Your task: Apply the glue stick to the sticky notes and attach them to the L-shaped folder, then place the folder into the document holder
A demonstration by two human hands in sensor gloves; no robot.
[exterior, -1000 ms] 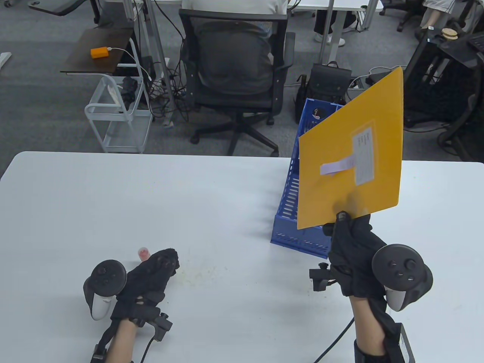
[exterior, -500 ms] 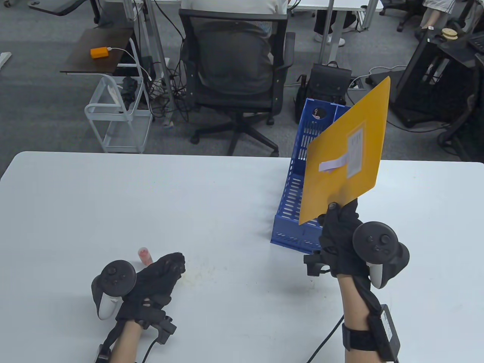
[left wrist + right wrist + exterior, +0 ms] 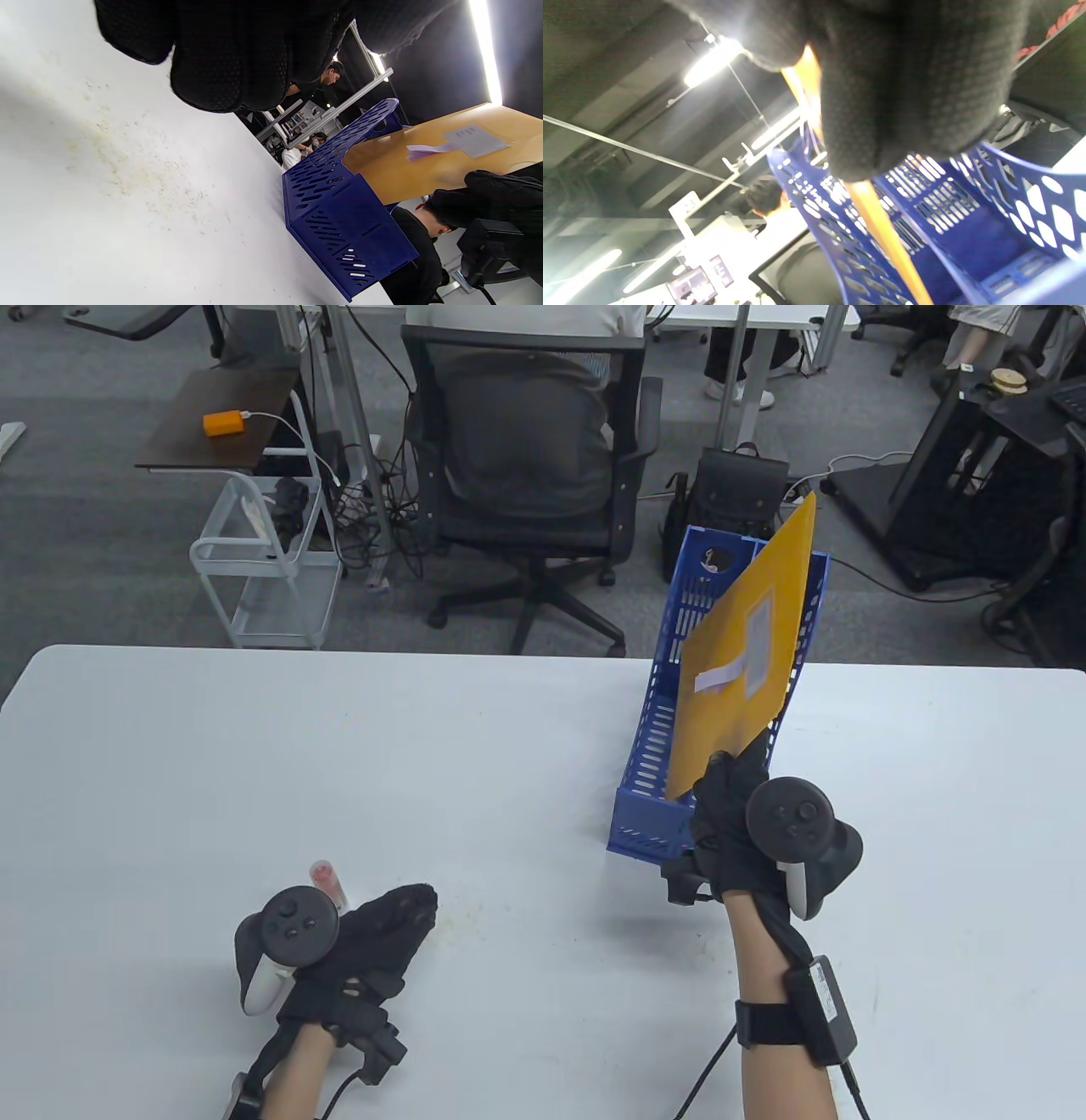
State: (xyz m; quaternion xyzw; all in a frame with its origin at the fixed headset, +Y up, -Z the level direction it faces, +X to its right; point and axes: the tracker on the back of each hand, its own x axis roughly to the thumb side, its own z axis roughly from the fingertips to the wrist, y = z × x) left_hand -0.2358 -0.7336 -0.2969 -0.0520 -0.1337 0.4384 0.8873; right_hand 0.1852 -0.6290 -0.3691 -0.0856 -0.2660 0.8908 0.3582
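L hand (image 3: 373, 937) lay flat, fingers relaxed, lower left of table view, holding nothing; glue stick (image 3: 327, 881) just beside it. R hand (image 3: 731, 823) pinched lower corner of yellow folder (image 3: 747, 661), sticky note (image 3: 717, 676) attached, folder tilted w/ edge over blue document holder (image 3: 649, 746), right of centre. Judged: insertion step; level folder parallel to dividers, lower slowly so corner doesn't catch on slots. Table (image 3: 254, 746) open to left; far edge lay just behind holder.
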